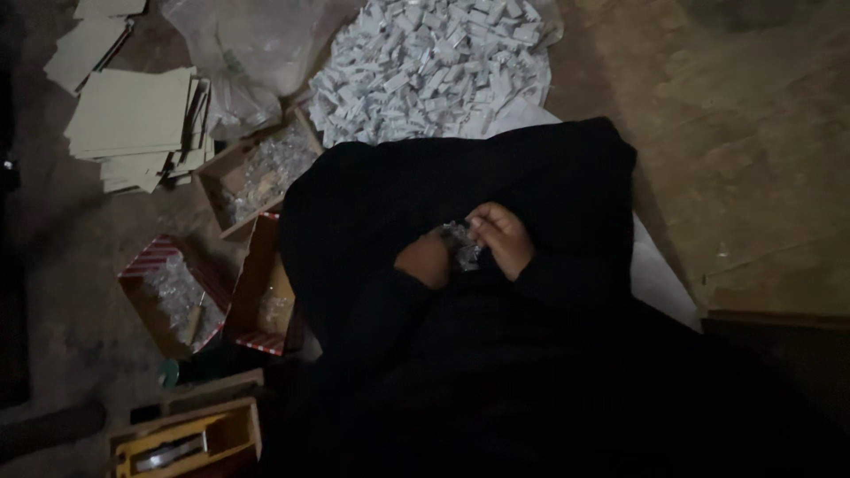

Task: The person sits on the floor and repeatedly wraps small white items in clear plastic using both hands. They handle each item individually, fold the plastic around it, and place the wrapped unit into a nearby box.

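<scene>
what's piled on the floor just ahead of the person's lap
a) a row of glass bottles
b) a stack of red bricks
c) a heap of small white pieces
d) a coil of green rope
c: the heap of small white pieces spreads over a sheet beyond the dark-clothed lap, while both hands, the left hand and the right hand, hold a small shiny bundle between them.

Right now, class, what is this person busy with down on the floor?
A person in dark clothing sits on the floor, both hands in their lap. The left hand and right hand hold a small shiny, crinkly item between them. Ahead lies a heap of small white pieces. To the left stand open cardboard boxes of glittery bits and a stack of flat cards.
</scene>
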